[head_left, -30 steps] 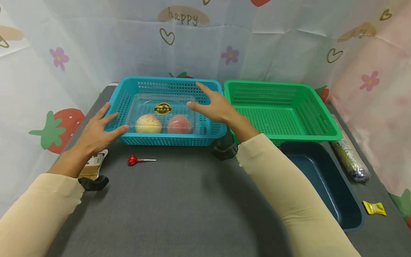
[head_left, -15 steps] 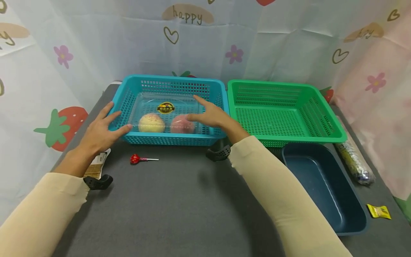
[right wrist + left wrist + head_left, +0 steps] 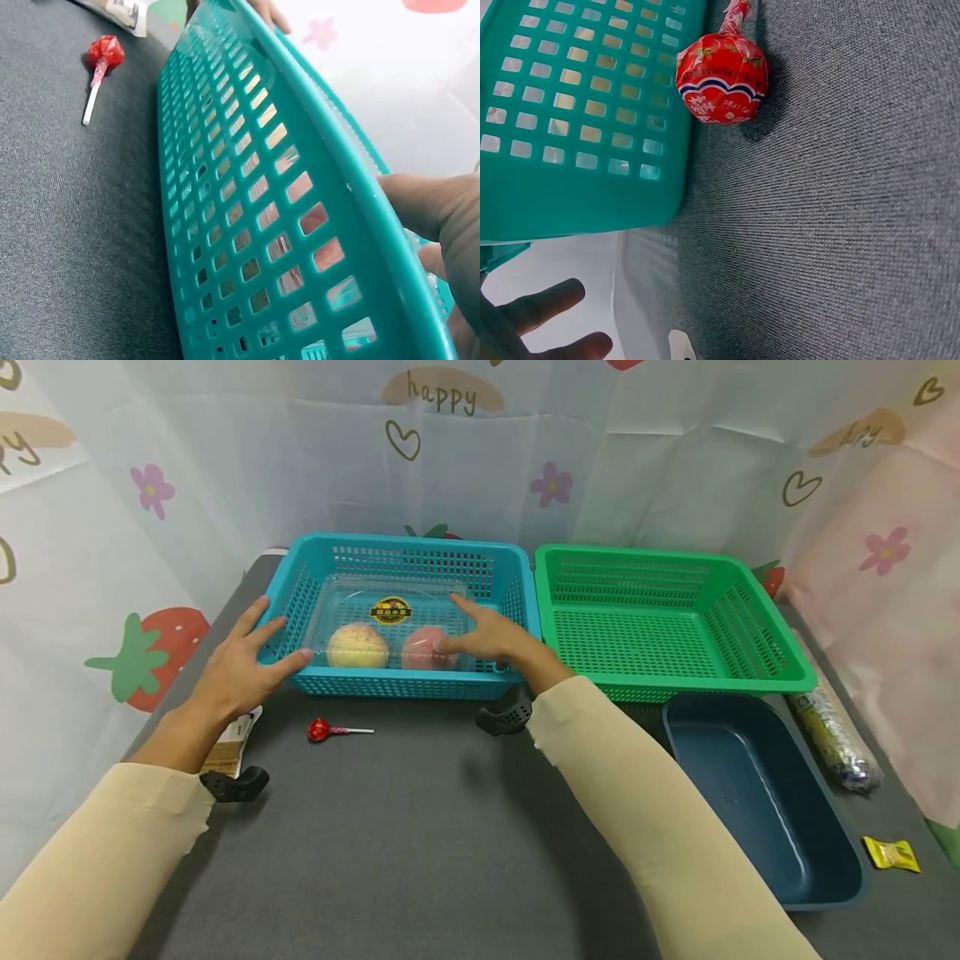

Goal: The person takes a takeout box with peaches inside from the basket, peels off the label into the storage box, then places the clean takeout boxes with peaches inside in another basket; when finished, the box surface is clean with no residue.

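Note:
A clear plastic box [image 3: 435,592] with a dark gold-lettered label lies in the blue basket [image 3: 408,683]. Inside it sit a yellowish round fruit [image 3: 357,646] and a pink one [image 3: 422,647]. My right hand [image 3: 491,633] is over the box's right end, thumb and forefinger spread; its other fingers are hidden. In the right wrist view the thumb [image 3: 420,199] shows just behind the basket's rim. My left hand [image 3: 236,672] rests at the basket's left front corner, fingers extended along the rim. In front of the basket lies a red lollipop [image 3: 319,729].
A green basket [image 3: 675,683] stands right of the blue one, with a dark blue tub [image 3: 765,810] before it. At the right lie a clear-wrapped long pack [image 3: 836,739] and a yellow candy [image 3: 891,854]. A brown-and-white packet [image 3: 228,747] is partly hidden under my left wrist.
My right hand has come down and slightly left onto the right end of the clear box. The left hand has stayed at the basket's left corner. The view has shifted slightly.

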The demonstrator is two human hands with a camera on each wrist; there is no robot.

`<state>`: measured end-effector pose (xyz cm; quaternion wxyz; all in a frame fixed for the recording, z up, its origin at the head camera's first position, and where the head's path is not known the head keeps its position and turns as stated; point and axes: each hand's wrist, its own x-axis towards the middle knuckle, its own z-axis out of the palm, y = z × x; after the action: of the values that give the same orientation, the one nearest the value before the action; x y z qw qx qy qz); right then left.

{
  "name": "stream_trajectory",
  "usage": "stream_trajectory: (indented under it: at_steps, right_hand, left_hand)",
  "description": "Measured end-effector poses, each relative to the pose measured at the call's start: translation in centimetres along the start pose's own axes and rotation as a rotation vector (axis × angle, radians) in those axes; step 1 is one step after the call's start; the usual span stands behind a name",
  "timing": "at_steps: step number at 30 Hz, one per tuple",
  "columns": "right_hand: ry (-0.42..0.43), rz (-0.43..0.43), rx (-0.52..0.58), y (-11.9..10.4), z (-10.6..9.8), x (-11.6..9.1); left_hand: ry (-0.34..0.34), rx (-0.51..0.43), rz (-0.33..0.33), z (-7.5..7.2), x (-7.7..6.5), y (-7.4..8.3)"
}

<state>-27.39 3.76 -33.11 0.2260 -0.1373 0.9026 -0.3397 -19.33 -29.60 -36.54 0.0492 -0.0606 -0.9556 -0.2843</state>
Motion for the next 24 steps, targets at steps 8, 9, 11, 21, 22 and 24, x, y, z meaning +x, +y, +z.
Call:
stream_trajectory:
  at_steps: [8, 9, 11, 21, 22, 24]
  right_hand:
    - [0.016, 0.017, 0.065, -0.2, 0.5, 0.3]
    - [0.021, 0.016, 0.083, -0.2, 0.5, 0.3]
    - [0.038, 0.010, 0.132, -0.2, 0.6, 0.3]
    - [0.202, -0.076, 0.599, -0.4, 0.3, -0.3]
    - [0.220, -0.082, 0.614, -0.4, 0.3, -0.4]
    - [0.251, -0.093, 0.642, -0.4, 0.2, -0.7]
  left_hand:
    - [0.009, -0.011, 0.000, 0.0, -0.1, 0.0]
    - [0.011, -0.013, 0.000, 0.0, -0.1, 0.0]
    - [0.013, -0.015, 0.000, 0.0, -0.1, 0.0]
    - [0.013, -0.026, 0.004, 0.0, -0.2, 0.1]
    - [0.014, -0.029, 0.006, 0.0, -0.2, 0.1]
    - [0.015, -0.035, 0.010, 0.0, -0.2, 0.1]
